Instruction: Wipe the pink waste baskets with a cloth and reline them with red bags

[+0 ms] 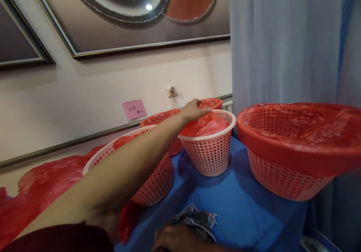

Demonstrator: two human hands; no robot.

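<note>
My left hand (194, 110) reaches across to the back left rim of a white perforated plastic basket (210, 154) lined with a red plastic bag (208, 126). The thumb lies over the rim, and the other fingers are partly hidden behind it. At the bottom, my right hand (176, 240) is closed on a crumpled dark grey cloth (194, 222) with pale edges, resting on the blue table cover (242, 203). Under my left forearm stands another pale basket (158, 186) with red plastic inside, partly covered by the arm.
On the right, a large red basin (282, 150) lined with red plastic sits on a pink basket (284, 182). Behind are red baskets (213, 102). Red plastic sheeting (53, 180) spreads at left. A wall socket (171, 91), pink note (134, 109) and curtain (284, 41) border the table.
</note>
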